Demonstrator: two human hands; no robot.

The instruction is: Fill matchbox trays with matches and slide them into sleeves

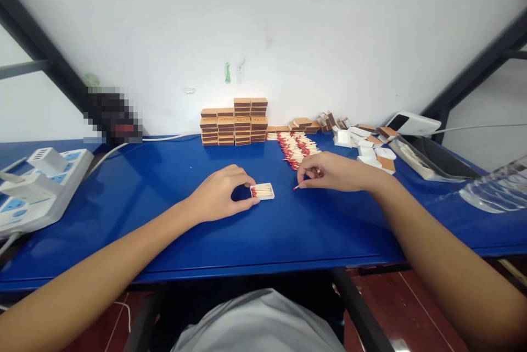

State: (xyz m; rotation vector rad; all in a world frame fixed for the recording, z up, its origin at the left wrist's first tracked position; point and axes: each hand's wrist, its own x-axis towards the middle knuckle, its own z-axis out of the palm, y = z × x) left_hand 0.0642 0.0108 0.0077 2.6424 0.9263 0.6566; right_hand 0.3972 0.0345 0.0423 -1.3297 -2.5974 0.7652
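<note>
A small white matchbox tray (pixel 263 191) with red-tipped matches in it lies on the blue table (pixel 288 231). My left hand (pixel 220 194) pinches the tray's left end between thumb and fingers. My right hand (pixel 335 172) rests to the right of the tray, its fingers closed on a few matches whose red tips (pixel 296 187) touch the table. A loose pile of matches (pixel 297 149) lies just beyond my right hand.
Stacked brown matchboxes (pixel 234 121) stand at the wall. Loose sleeves and white trays (pixel 362 140) lie at the right, beside a white device (pixel 414 123) and a flat tray (pixel 432 160). A power strip (pixel 37 187) sits at the left edge, and clear plastic (pixel 498 190) at the far right.
</note>
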